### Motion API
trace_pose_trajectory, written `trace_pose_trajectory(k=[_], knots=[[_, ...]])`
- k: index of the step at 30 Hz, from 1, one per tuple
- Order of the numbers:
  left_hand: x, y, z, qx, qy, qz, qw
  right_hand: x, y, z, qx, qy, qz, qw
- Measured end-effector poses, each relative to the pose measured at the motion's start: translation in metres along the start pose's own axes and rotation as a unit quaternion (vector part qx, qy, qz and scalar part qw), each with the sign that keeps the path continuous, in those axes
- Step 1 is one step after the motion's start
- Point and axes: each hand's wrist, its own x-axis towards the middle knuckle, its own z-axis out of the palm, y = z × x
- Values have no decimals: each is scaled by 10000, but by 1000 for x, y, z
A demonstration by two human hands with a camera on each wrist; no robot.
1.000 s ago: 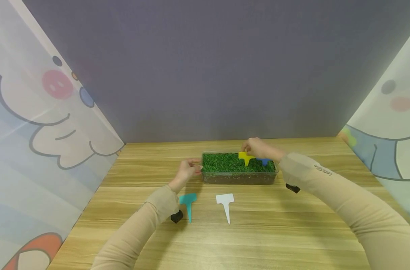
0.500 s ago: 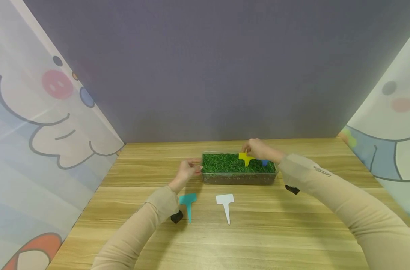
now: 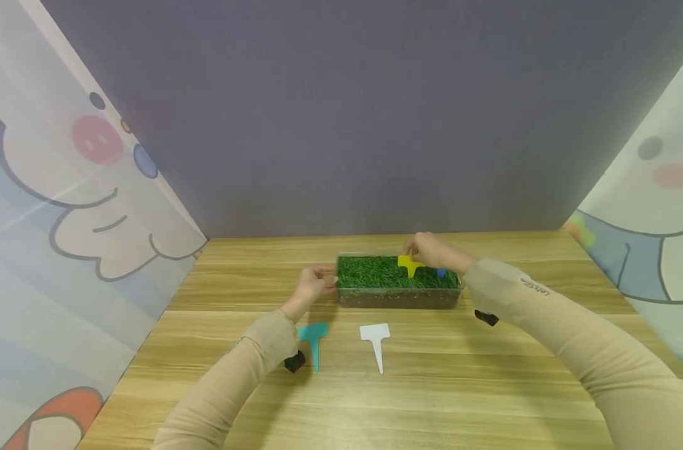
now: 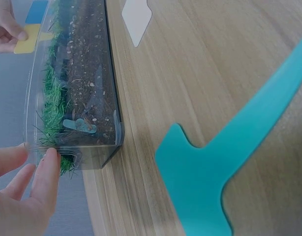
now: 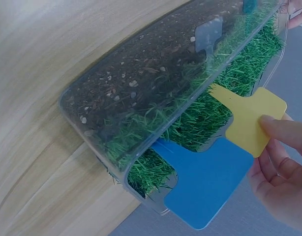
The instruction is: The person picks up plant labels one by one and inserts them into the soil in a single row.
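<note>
My right hand [image 3: 430, 249] pinches the head of a yellow T-shaped plant label [image 5: 257, 120] between thumb and fingers. Its stem reaches down into the green grass of a clear rectangular planter [image 3: 398, 299]. Beside it, nearer the planter's right end, a blue plant label [image 5: 210, 182] stands in the grass; in the head view the right hand mostly covers it. My left hand [image 3: 309, 286] touches the planter's left end with fairly straight fingers [image 4: 46, 179]. On the table in front lie a teal plant label [image 3: 314, 337] and a white plant label [image 3: 376, 334].
Dark soil [image 4: 87, 64] shows through the planter's side wall. The wooden table [image 3: 431, 387] backs onto a grey panel [image 3: 341, 125]. Cartoon-printed sheets [image 3: 65, 187] flank both sides. A dark block-shaped object sits under each wrist.
My right hand and the yellow plant label have come down very slightly, and less of the blue plant label shows. The left hand and the labels on the table stay put.
</note>
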Motion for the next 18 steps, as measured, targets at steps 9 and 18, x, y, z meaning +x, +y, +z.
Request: trace_pose_trajectory(k=[9, 18], knots=[[1, 0, 2, -70, -8, -2, 10000, -1, 5, 2, 23, 66, -45, 10000], [1, 1, 3, -5, 2, -8, 10000, -4, 4, 2, 18, 98, -17, 9999]])
